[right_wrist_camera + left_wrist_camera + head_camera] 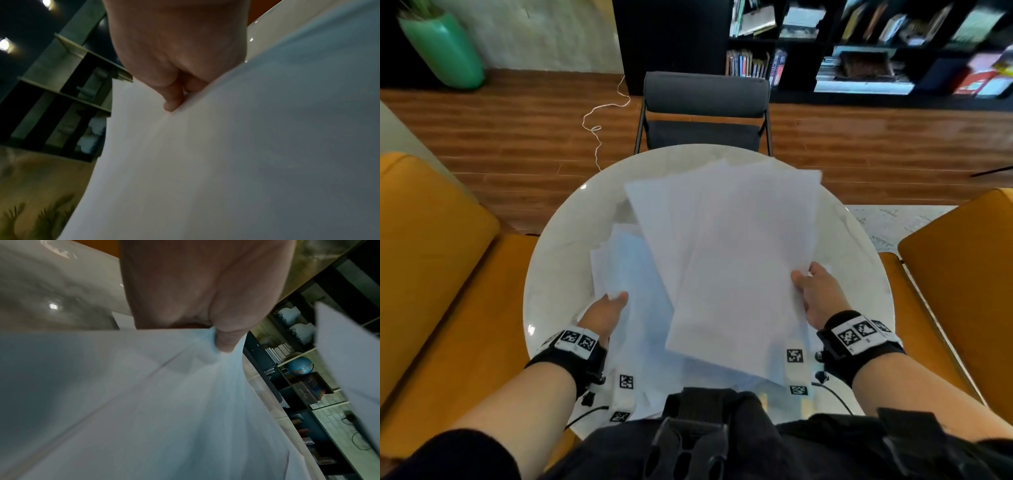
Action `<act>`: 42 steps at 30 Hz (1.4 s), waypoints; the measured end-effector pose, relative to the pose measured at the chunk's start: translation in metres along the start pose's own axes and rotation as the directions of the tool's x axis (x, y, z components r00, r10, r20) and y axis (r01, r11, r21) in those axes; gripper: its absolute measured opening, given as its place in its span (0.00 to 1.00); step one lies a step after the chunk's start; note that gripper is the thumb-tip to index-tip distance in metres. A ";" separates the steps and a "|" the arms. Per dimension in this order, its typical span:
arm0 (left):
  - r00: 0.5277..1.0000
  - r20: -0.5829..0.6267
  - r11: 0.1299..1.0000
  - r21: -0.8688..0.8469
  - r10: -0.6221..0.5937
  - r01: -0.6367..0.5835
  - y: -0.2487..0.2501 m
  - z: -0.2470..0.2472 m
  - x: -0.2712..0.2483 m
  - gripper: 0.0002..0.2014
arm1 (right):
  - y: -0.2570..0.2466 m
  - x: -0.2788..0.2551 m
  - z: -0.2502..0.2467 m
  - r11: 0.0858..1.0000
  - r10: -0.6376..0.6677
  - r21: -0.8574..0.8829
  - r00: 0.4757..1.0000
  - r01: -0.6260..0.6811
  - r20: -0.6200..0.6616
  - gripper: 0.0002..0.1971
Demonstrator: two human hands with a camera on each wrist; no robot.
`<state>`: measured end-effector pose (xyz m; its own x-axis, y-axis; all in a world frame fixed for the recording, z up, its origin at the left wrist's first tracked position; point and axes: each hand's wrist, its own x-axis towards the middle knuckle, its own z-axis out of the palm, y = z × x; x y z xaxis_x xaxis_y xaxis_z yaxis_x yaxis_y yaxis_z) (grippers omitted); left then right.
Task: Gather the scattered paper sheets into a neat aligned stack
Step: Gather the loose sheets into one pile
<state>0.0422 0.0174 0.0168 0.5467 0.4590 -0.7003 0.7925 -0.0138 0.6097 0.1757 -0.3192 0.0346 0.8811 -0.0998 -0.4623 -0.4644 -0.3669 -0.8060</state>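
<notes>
Several white paper sheets (729, 253) fan out unevenly above a round white table (558, 246), held up off it. My right hand (812, 287) pinches their right edge, thumb on top; the right wrist view shows fingers (174, 99) under the paper sheets (246, 154). A second, bluish bunch of sheets (626, 270) lies lower on the left. My left hand (609, 305) pinches its near left edge. In the left wrist view the thumb (224, 340) bunches those sheets (144, 402) into folds.
A grey chair (705, 109) stands at the table's far side. Orange seats flank it, one at the left (431, 260) and one at the right (962, 274). A dark bookshelf (859, 44) fills the back wall, and a green vase (445, 48) stands back left.
</notes>
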 end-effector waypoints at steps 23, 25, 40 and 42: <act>0.955 0.271 0.935 -0.291 -0.124 0.204 0.017 0.014 0.008 0.56 | -0.002 -0.012 0.090 0.893 -0.020 -0.432 0.971 0.124 0.238 0.14; 0.965 0.260 0.971 -0.235 0.013 0.050 0.013 0.018 0.011 0.48 | -0.004 -0.012 0.097 0.923 -0.012 -0.377 0.986 0.075 0.166 0.14; 0.988 -0.100 0.991 -0.040 0.121 -0.126 -0.015 -0.018 0.032 0.22 | 0.008 0.013 0.032 0.762 0.318 -0.427 0.857 -0.486 -0.406 0.52; 0.984 -0.112 0.991 0.005 0.137 -0.137 -0.014 -0.016 0.029 0.21 | 0.009 0.019 0.028 0.725 0.371 -0.422 0.825 -0.544 -0.427 0.50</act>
<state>0.0429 0.0451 -0.0063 0.6164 0.5493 -0.5642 0.7114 -0.0814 0.6981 0.1861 -0.2984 0.0080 0.5925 -0.6135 -0.5221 -0.7789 -0.6017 -0.1769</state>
